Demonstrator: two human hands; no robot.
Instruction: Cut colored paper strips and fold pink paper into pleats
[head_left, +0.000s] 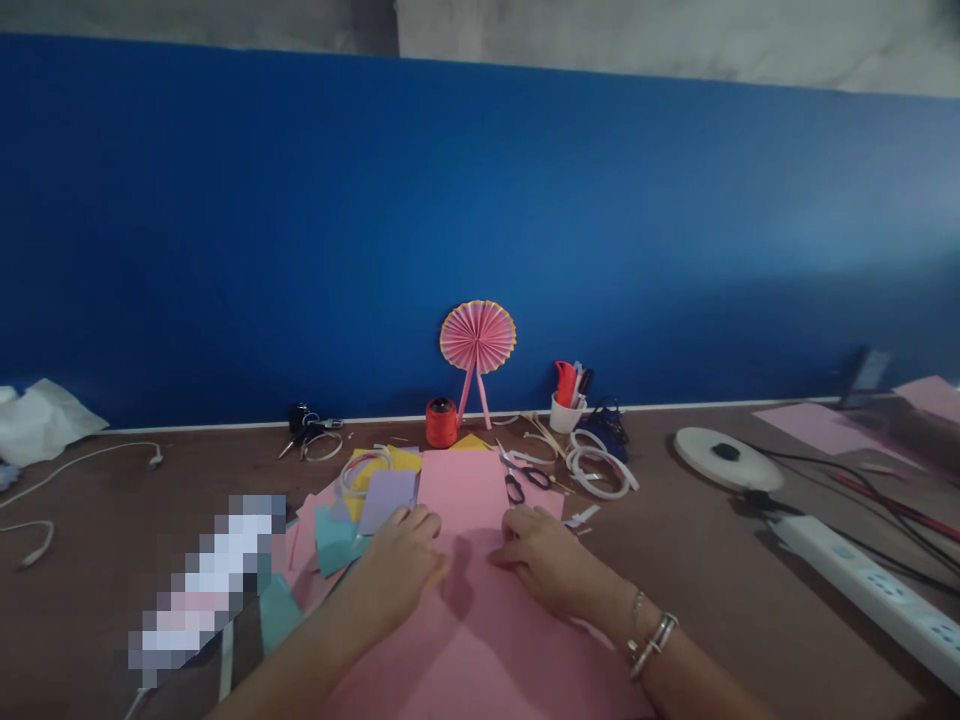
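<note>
"Head view: where's that large flat pink paper sheet [465, 485]?"

"Lower centre, under the left hand [409, 552], fingers half-curled, and the right hand [546, 560], loosely bent. Whether either grips it, I can't tell."

"And around it?"

"Black-handled metal scissors [512, 466] right of centre; round pink pleated paper fan [478, 337] at mid-frame."
</note>
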